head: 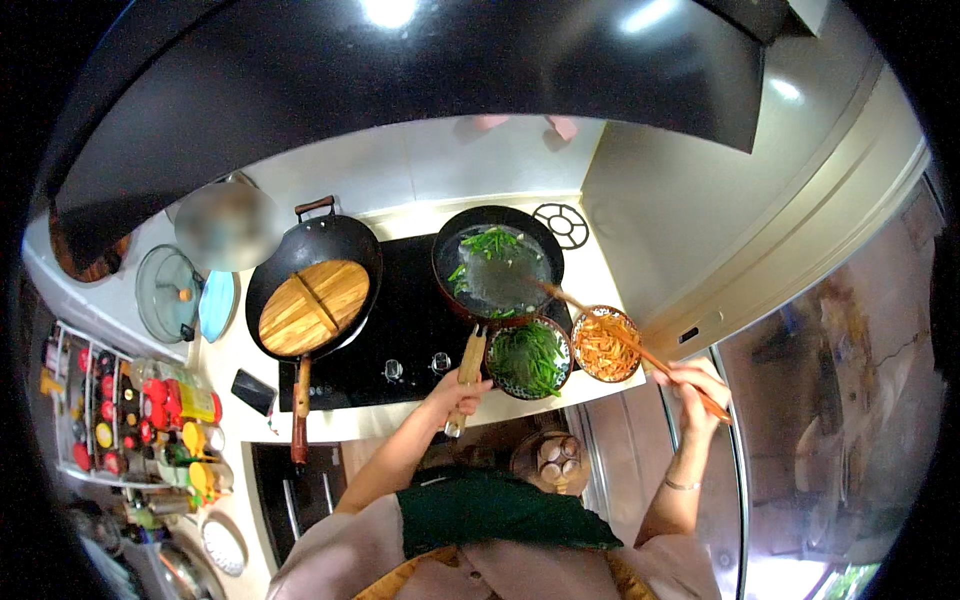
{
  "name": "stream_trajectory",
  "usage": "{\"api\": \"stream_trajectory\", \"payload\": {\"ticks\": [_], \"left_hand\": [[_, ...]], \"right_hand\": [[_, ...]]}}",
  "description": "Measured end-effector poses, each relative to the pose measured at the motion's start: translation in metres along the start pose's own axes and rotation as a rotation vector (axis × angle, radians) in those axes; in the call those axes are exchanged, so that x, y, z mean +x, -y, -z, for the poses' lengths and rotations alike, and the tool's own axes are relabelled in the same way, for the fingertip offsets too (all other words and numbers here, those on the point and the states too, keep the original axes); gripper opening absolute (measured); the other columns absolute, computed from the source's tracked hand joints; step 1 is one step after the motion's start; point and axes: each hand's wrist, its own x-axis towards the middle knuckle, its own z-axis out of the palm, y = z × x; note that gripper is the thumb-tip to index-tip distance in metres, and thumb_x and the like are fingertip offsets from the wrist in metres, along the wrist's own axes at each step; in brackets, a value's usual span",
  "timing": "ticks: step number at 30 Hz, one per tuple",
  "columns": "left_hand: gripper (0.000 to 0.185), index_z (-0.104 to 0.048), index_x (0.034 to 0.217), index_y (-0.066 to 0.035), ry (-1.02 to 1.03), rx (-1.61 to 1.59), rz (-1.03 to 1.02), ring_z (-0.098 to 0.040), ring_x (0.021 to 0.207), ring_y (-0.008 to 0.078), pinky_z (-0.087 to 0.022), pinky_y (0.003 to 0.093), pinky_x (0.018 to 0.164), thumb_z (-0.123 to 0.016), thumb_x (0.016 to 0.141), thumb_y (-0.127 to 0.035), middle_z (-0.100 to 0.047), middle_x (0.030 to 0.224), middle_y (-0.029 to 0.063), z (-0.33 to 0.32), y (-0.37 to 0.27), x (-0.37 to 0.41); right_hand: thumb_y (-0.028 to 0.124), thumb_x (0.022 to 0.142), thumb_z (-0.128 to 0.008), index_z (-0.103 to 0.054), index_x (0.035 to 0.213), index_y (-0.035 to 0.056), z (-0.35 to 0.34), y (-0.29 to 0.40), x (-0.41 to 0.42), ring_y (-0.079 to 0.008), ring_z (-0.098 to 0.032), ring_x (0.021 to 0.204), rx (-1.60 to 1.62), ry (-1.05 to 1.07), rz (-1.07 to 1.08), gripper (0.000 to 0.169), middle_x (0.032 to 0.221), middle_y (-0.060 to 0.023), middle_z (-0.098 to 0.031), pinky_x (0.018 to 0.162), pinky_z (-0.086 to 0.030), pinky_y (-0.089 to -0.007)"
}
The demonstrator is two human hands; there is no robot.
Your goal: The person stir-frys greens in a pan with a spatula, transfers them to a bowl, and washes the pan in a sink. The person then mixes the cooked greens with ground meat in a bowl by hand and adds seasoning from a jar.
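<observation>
My left hand (457,396) is wrapped around the wooden handle (472,355) of a dark frying pan (442,264). Cut green vegetable stems (491,242) and some liquid lie in the pan, mostly along its sides; steam blurs the middle. With my right hand (699,388) I grip a long wooden spatula (643,351), whose far end reaches over the pan's right rim. Under its shaft stands a patterned bowl of orange-brown strips (604,352). Beside it, close to the pan handle, is a second patterned bowl holding green leafy pieces (525,355).
A wok (356,244) with a round wooden lid (315,307) tilted inside occupies the left burner, its handle projecting past the counter edge. A phone (253,391) lies nearby. Seasoning bottles (180,401) crowd the left. The range hood (450,67) overhangs the cooktop (401,322).
</observation>
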Motion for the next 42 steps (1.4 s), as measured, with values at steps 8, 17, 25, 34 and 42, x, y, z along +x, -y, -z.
{"api": "stream_trajectory", "payload": {"ticks": [8, 17, 25, 34, 42], "left_hand": [[0.038, -0.039, 0.096, -0.009, 0.049, 0.136, -0.084, -0.041, 0.044, 0.0089, -0.029, 0.0246, 0.038, -0.068, 0.076, 0.004, -0.043, 0.066, 0.0003, 0.011, 0.014, -0.043], [0.039, -0.04, 0.095, -0.008, 0.116, 0.141, -0.082, -0.043, 0.045, 0.0097, -0.031, 0.0251, 0.038, -0.068, 0.073, 0.007, -0.044, 0.069, 0.0008, 0.013, 0.001, -0.076], [0.04, -0.043, 0.097, -0.009, 0.139, 0.217, -0.076, -0.046, 0.049, 0.0095, -0.035, 0.0242, 0.039, -0.071, 0.072, 0.004, -0.046, 0.073, 0.0008, 0.029, -0.004, -0.09], [0.041, -0.045, 0.096, -0.008, 0.207, 0.271, -0.063, -0.047, 0.048, 0.0098, -0.038, 0.0239, 0.039, -0.073, 0.069, 0.003, -0.048, 0.074, 0.0014, 0.058, -0.003, -0.091], [0.045, -0.043, 0.101, -0.009, 0.169, 0.335, -0.105, -0.048, 0.05, 0.0101, -0.038, 0.0243, 0.04, -0.072, 0.069, 0.002, -0.048, 0.073, 0.0012, 0.059, 0.006, -0.097]], "right_hand": [[0.0, 0.075, -0.07, -0.071, 0.086, 0.0021, -0.131, -0.027, 0.089, -0.0171, -0.062, 0.068, -0.267, -0.048, 0.199, 0.012, 0.078, -0.0098, -0.066, 0.065, -0.048, -0.0252], [0.001, 0.068, -0.07, -0.068, 0.08, 0.0062, -0.175, 0.02, 0.063, -0.0215, -0.06, 0.061, -0.282, 0.204, 0.355, 0.014, 0.071, -0.0085, -0.061, 0.056, -0.05, -0.0304], [0.001, 0.07, -0.066, -0.067, 0.082, 0.0034, -0.172, 0.027, 0.087, -0.0213, -0.061, 0.067, -0.224, 0.008, 0.227, 0.012, 0.075, -0.0088, -0.065, 0.064, -0.048, -0.0289], [0.007, 0.064, -0.067, -0.066, 0.08, 0.0052, -0.161, 0.048, 0.045, -0.0242, -0.067, 0.08, -0.138, 0.504, 0.319, 0.017, 0.08, -0.0099, -0.063, 0.068, -0.053, -0.0296], [0.015, 0.064, -0.065, -0.068, 0.079, 0.0036, -0.097, 0.063, 0.047, -0.0259, -0.064, 0.076, -0.114, 0.665, 0.235, 0.019, 0.083, -0.012, -0.065, 0.069, -0.05, -0.0324]]}}
